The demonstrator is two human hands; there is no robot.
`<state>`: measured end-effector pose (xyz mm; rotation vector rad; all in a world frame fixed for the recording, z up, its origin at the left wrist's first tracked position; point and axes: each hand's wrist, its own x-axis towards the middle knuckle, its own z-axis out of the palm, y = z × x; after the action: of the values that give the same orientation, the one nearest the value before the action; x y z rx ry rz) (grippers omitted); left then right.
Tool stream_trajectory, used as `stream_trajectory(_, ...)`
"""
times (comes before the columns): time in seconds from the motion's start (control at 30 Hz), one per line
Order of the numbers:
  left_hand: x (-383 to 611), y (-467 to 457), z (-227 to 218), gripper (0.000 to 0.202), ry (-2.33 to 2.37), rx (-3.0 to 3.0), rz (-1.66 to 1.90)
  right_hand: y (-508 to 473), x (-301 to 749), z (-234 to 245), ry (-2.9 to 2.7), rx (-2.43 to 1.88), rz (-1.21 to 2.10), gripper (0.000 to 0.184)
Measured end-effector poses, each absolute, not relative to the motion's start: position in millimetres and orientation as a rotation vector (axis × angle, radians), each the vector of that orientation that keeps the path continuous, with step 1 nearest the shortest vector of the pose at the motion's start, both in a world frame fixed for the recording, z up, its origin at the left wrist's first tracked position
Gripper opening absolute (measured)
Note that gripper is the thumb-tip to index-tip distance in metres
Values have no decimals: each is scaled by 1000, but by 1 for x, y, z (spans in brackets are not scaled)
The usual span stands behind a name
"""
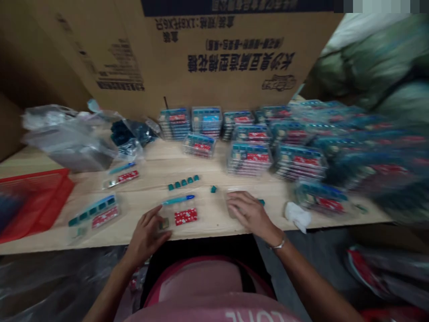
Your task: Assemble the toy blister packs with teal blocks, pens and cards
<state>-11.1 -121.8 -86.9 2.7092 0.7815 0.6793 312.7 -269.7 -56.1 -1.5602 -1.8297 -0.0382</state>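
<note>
The left hand (146,235) curls narrowly around a small square tile (164,223) on the bench (208,228), though its grip is hard to tell; the tile looks light and stiff, best pinched by its edges. Beside it lie a blue pen (178,199) and a red card (185,216). The right hand (248,213) lies open on a clear sleeve (229,193), thin and slippery, easiest lifted by its edge.
</note>
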Motion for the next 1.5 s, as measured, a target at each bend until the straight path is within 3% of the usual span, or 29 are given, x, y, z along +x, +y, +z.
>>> stream_trajectory(0.13, -7, -115, -93, 28, 728, 2749, 720, -315, 361, -72, -1641, -1877, -82, 21)
stream_trajectory(0.4, 0, -115, -94, 29, 741, 2747, 643, -353, 350, -93, -1812, -1952, 12, 55)
stream_trajectory(0.6, 1, -124, -89, 38, 758, 2774, 695, -377, 343, -108, -1889, -1909, -164, 34)
stream_trajectory(0.8, 37, -156, -84, 30, 525, 2832, 877, -387, 341, -110, -1845, -1771, -389, 45)
stream_trajectory(0.93, 82, -182, -83, 31, 275, 2846, 754, -385, 334, -103, -1824, -1678, -457, 54)
stream_trajectory(1.13, 74, -196, -72, 19, 142, 2754, 772, -365, 311, -83, -1915, -1475, -275, 54)
stream_trajectory(1.33, 25, -174, -43, 24, 746, 2456, 930, -285, 268, -59, -1728, -1335, 149, 50)
stream_trajectory(1.43, 27, -139, -53, 39, 1057, 2137, 978, -234, 252, -72, -1541, -1435, 352, 58)
stream_trajectory(1.5, 30, -119, -68, 37, 1163, 2036, 941, -211, 246, -86, -1546, -1537, 363, 56)
